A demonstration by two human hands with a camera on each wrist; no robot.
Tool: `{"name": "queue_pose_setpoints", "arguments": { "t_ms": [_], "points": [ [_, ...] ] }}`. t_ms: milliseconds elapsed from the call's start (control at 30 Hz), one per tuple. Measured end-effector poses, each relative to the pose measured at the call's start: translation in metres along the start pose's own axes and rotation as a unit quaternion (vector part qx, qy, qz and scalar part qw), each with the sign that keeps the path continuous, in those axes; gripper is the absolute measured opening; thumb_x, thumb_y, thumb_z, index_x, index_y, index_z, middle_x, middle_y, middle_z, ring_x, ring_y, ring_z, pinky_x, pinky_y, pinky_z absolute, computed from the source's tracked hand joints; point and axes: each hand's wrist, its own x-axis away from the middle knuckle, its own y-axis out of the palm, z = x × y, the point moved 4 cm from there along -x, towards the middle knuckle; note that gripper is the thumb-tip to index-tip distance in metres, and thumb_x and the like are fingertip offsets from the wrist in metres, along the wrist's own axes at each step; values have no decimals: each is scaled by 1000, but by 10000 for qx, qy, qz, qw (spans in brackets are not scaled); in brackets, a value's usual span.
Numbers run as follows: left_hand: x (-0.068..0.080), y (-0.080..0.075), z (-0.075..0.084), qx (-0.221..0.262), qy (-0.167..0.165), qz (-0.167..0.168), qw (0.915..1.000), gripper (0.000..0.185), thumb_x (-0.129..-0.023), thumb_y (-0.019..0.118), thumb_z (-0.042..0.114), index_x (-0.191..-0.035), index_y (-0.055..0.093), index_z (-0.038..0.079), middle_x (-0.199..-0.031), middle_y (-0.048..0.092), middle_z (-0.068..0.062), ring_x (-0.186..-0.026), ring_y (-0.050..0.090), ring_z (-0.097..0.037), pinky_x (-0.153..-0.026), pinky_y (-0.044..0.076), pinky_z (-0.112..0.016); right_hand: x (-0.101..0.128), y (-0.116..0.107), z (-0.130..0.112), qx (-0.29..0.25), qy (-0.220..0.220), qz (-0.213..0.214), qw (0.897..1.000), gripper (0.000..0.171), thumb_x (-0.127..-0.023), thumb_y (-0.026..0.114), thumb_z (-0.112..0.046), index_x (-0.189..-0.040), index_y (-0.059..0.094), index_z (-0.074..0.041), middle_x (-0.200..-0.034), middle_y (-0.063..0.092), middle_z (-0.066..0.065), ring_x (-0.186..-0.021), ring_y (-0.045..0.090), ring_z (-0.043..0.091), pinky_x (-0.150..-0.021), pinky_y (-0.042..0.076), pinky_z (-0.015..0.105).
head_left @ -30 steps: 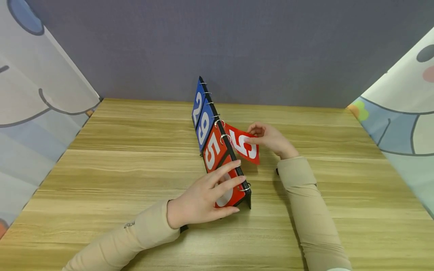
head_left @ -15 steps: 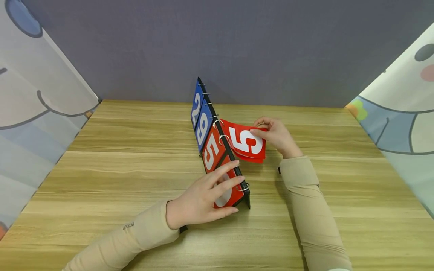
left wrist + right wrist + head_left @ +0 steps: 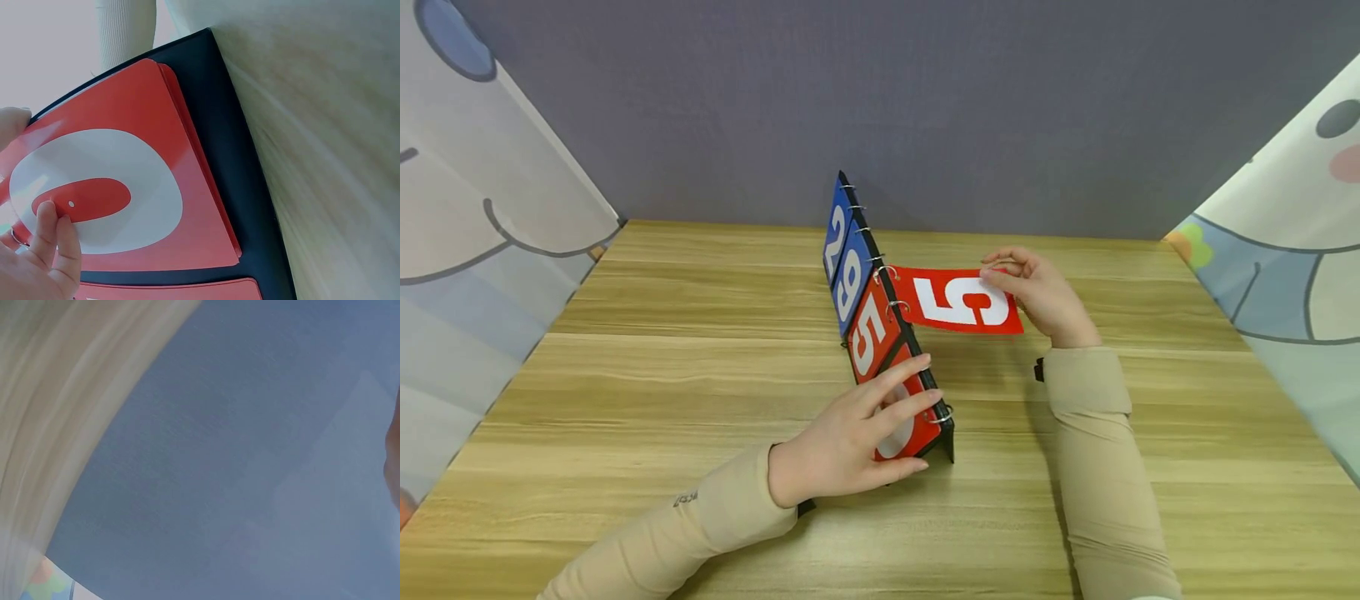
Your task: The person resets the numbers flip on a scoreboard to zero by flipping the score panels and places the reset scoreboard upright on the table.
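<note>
A flip scoreboard (image 3: 880, 333) stands tent-wise near the middle of the wooden table (image 3: 662, 375), its black frame running from near to far with metal rings along the ridge. On its left face I can see two blue cards (image 3: 842, 254) at the far end, reading 2 and 9, then a red card with a 5 (image 3: 872, 329), and nearest of all a red card with a 0 (image 3: 106, 194). The left hand (image 3: 850, 437) rests on that near red card, fingers straight and spread, their tips pressing the card just below the ridge; in the left wrist view one fingertip (image 3: 53, 225) lies on the white ring of the 0. The right hand (image 3: 1037, 292) is on the far right side of the board, its grip clamped on the outer edge of a loose red 5 card (image 3: 958, 302), thumb and fingers pinching it. That card hangs from the rings at its inner edge and is held out nearly level to the right, above the table, with the digit lying on its side. Both arms wear beige sleeves (image 3: 1097, 467). A grey wall (image 3: 925, 100) closes the far side, and pale printed curtains (image 3: 475, 208) hang at left and right.
</note>
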Motion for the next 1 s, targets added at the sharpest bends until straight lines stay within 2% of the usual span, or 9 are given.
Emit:
{"name": "queue_pose_setpoints", "arguments": {
  "t_ms": [100,200,467,633,700,800,867,933,1000],
  "points": [
    [0,0,0,4,-4,-7,10000,75,-80,76,32,-139,34,14,-149,29,-17,-76,50,-8,-70,43,-17,4,-4,-7,-965,-237,-8,9951,17,-94,55,-9,-111,51,-11,-89,69,-5,-71,66,9,-62,55,20],
    [0,0,0,-4,-6,-15,10000,75,-80,76,32,-140,34,14,-149,29,-17,-76,49,-8,-69,43,-17,9,-8,-13,-1423,-438,43,9888,24,-95,54,-7,-117,48,-12,-95,68,-3,-75,66,10,-65,56,20],
    [0,0,0,-58,27,2,10000,75,-80,76,33,-140,34,13,-148,29,-18,-75,50,-8,-69,43,-18,19,-8,-25,-1311,-830,-325,9874,57,-92,49,7,-142,27,-9,-108,60,3,-92,64,14,-75,56,24],
    [0,0,1,-57,32,0,10000,75,-80,76,33,-139,35,13,-148,29,-18,-75,50,-8,-69,43,-18,21,-2,-31,-1000,-768,211,9918,59,-93,53,2,-145,26,-8,-107,61,0,-91,64,12,-73,56,23],
    [0,0,1,-51,30,-5,10000,75,-80,76,33,-139,35,13,-148,29,-18,-75,50,-8,-69,44,-18,23,1,-34,-1056,-814,418,9902,58,-93,53,0,-145,27,-7,-104,62,-1,-90,64,12,-72,56,22],
    [0,0,1,-45,25,-21,10000,75,-80,76,33,-139,35,13,-148,29,-19,-76,51,-8,-70,44,-18,30,6,-43,-1414,-1164,594,9813,55,-94,52,0,-144,29,-5,-101,64,-1,-88,64,12,-71,56,21],
    [0,0,1,-33,10,-34,10000,75,-80,76,33,-139,34,13,-148,29,-19,-77,51,-8,-70,44,-18,36,10,-49,-1721,-1547,659,9706,54,-93,50,3,-143,31,-5,-102,64,1,-88,63,13,-71,56,21],
    [0,0,1,-26,-13,-44,10000,74,-81,76,33,-139,35,13,-148,29,-18,-77,51,-8,-70,44,-18,40,17,-55,-1963,-1956,648,9586,54,-91,47,7,-142,33,-6,-104,62,3,-91,62,14,-73,55,21],
    [1,0,1,-22,-41,-56,10000,74,-81,76,33,-139,35,13,-148,29,-18,-77,51,-8,-70,44,-18,44,26,-58,-1999,-2298,510,9511,58,-88,47,10,-142,33,-9,-110,59,6,-97,61,16,-76,55,22]
  ]
}}
